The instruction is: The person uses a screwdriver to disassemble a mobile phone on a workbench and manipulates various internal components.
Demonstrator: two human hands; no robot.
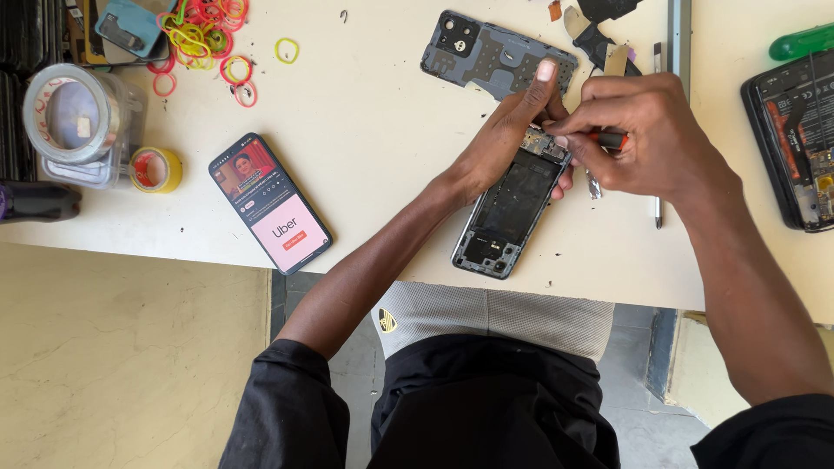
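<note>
The pale worktable (382, 148) fills the view. At its centre lies the opened phone (512, 204) with its back off, tilted toward 1 o'clock. My left hand (508, 135) comes from 7 o'clock and pins the phone's top end, fingers closed around its edge, index finger straight toward 12. My right hand (638, 135) comes from 4 o'clock, fingers pinched shut on a small screwdriver (611, 139) with an orange-and-black handle; its tip is hidden at the phone's top edge. The removed back cover (486, 52) lies at 12 o'clock. A lit phone (269, 204) rests at 9 o'clock, coloured rubber bands (204, 35) at 11.
</note>
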